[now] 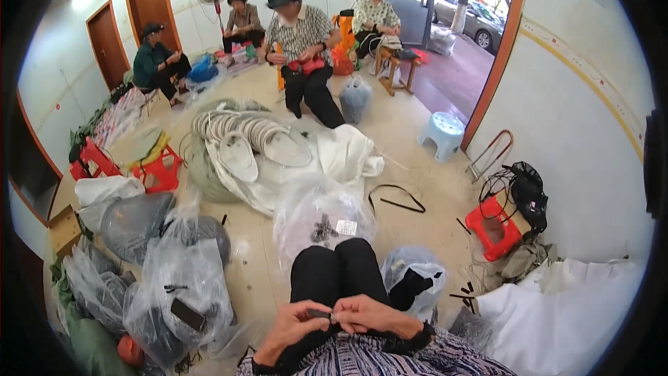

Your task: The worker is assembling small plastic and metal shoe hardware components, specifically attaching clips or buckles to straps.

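Note:
Over my lap, my left hand (293, 326) pinches a small dark strip-like piece (319, 313) between thumb and fingers. My right hand (370, 315) meets it fingertip to fingertip, closed at the right end of that piece, where a tiny pale bit shows; what exactly the right fingers grip is too small to make out. Just past my knees lies a clear plastic bag (296, 212) with a cluster of small dark metal-looking parts (324, 228) and a white label (346, 227). Right of my legs stands a clear bag (435, 264) with black cloth (410, 290) in it.
Left of me, stuffed plastic bags (202, 264) carry a dark phone-like slab (188, 314). Ahead, coiled white oval pieces (239, 155) lie on white sacking. A red stool (492, 228) and a blue stool (442, 134) stand right. Several people sit working farther back, one person (303, 45) nearest.

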Available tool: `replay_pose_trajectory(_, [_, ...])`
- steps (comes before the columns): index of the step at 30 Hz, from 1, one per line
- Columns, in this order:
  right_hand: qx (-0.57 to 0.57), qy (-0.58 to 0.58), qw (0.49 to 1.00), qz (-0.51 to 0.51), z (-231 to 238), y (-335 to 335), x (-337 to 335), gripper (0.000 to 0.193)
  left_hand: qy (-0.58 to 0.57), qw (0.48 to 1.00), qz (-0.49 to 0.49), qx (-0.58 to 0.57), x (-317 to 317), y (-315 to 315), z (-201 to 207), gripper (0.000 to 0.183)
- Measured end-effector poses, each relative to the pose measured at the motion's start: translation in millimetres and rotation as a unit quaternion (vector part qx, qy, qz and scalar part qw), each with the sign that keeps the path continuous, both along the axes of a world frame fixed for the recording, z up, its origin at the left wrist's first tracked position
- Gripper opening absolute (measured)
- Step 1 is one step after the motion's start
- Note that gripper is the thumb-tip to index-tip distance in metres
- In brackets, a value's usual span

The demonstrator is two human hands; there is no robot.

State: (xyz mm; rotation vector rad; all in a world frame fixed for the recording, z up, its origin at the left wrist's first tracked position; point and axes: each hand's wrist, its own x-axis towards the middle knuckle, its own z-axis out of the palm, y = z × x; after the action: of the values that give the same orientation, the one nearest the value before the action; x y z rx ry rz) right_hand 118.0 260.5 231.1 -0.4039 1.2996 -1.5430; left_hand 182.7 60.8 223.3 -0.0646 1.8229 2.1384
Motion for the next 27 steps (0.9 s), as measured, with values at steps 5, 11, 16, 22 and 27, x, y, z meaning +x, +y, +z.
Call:
replay_pose_trajectory(5, [0.005, -0.037, 0.999, 0.003, -13.5, 11.9, 20.8, 0.021, -0.044, 0.998, -0.026, 0.047, 14.3, 11.3, 3.6, 0.023])
replay_pose_trajectory(11, [0.017, -0.067, 0.997, 0.012, 1.9, 15.4, 36.6, 0.020, -0.035, 0.996, 0.005, 0.088, 32.7, 19.5, 5.8, 0.020])
replay_pose_trajectory(16, [-0.012, -0.067, 0.997, -0.037, 19.1, 13.6, 47.2, 0.018, -0.036, 0.997, 0.005, 0.075, 41.8, 20.5, -0.9, 0.022])
replay_pose_trajectory(22, [-0.014, -0.068, 0.997, -0.037, 17.5, 14.1, 58.3, 0.020, -0.015, 0.999, -0.015, 0.045, 53.4, 19.2, 2.3, 0.019])
replay_pose_trajectory(27, [0.006, -0.024, 0.999, -0.037, 26.6, 14.4, 54.4, 0.020, -0.052, 0.994, -0.022, 0.095, 54.3, 17.9, -4.6, 0.019])
